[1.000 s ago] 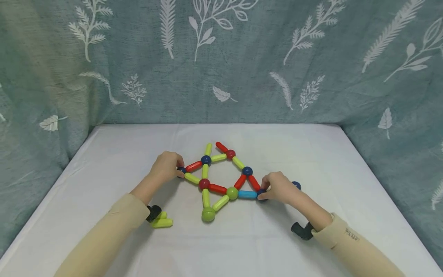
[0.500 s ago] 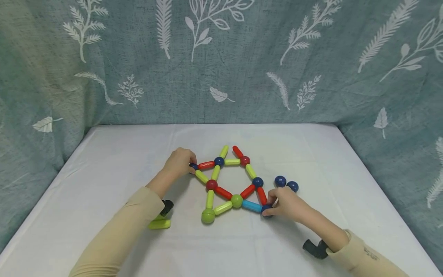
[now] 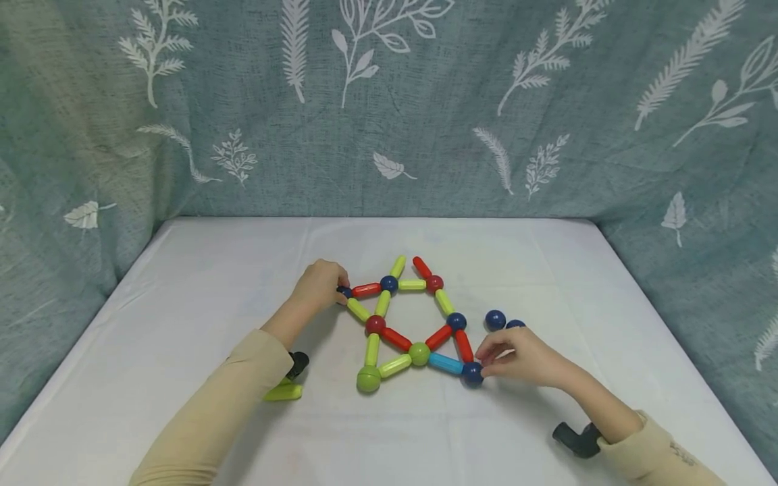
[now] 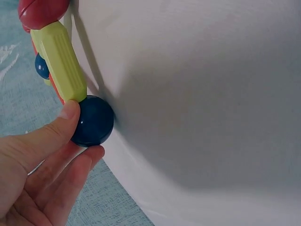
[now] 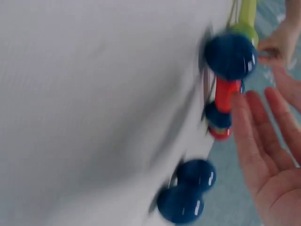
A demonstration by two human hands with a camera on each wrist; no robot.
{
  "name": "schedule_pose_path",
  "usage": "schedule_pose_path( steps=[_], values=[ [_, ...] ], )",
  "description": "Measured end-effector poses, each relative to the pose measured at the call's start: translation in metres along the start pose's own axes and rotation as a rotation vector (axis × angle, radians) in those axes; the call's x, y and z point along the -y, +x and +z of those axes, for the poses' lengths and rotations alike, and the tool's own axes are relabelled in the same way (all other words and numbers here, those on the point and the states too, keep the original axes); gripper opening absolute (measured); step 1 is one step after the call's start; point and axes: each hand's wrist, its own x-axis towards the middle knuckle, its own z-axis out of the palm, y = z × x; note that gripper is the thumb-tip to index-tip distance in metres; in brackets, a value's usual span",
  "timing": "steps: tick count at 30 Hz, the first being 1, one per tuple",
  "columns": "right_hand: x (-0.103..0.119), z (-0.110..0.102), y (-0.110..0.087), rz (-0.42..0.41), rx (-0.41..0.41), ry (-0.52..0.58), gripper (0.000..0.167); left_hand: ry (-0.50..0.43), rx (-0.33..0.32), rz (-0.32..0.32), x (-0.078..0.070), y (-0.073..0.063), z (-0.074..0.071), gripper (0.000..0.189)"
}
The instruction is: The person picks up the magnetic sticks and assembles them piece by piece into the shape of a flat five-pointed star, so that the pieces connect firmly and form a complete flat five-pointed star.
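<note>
A flat figure of magnetic sticks and balls lies on the white-covered table (image 3: 486, 439). My left hand (image 3: 319, 287) pinches the dark blue ball (image 4: 96, 122) at its left corner between thumb and fingers. A yellow-green stick (image 4: 61, 61) runs from that ball to a red ball (image 3: 375, 325). My right hand (image 3: 525, 358) is beside the dark blue ball (image 3: 472, 374) at the right corner, fingers loosely extended and holding nothing. A light blue stick (image 3: 446, 364) and a red stick (image 3: 464, 346) meet at this ball. A green ball (image 3: 368, 379) forms the near corner.
Two loose dark blue balls (image 3: 495, 320) lie just beyond my right hand, one partly hidden by it. Loose yellow-green sticks (image 3: 284, 392) lie by my left sleeve, which covers part of them. A leaf-patterned curtain (image 3: 389, 189) hangs behind the table.
The figure has shifted right and turned clockwise, its right corner coming nearer. My left hand keeps its pinch and has moved right. My right hand has let go of the right-corner ball and drawn back slightly.
</note>
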Motion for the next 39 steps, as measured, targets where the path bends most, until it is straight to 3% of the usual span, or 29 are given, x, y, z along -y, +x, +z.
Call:
schedule_pose_path(
  steps=[8, 11, 18, 23, 31, 39],
  values=[
    [-0.018, -0.028, -0.007, -0.027, -0.234, -0.008, 0.028, -0.016, -0.007, -0.010, 0.000, -0.001, 0.001, 0.027],
    [-0.029, -0.038, -0.006, -0.004, -0.277, -0.022, 0.034, -0.012, -0.003, -0.014, 0.000, 0.000, 0.001, 0.029],
    [-0.046, -0.054, -0.001, 0.081, -0.165, -0.043, 0.045, -0.006, 0.010, -0.008, 0.001, -0.001, 0.001, 0.027],
    [-0.051, -0.056, 0.002, 0.105, -0.102, -0.080, 0.042, -0.020, 0.015, -0.014, 0.000, -0.002, 0.002, 0.026],
    [-0.055, -0.056, 0.003, 0.122, -0.117, -0.116, 0.035, -0.035, 0.015, 0.000, -0.003, -0.002, 0.004, 0.025],
    [-0.049, -0.066, 0.014, 0.128, -0.210, -0.143, 0.032, -0.040, 0.011, 0.006, -0.004, -0.002, 0.004, 0.025]
  ],
)
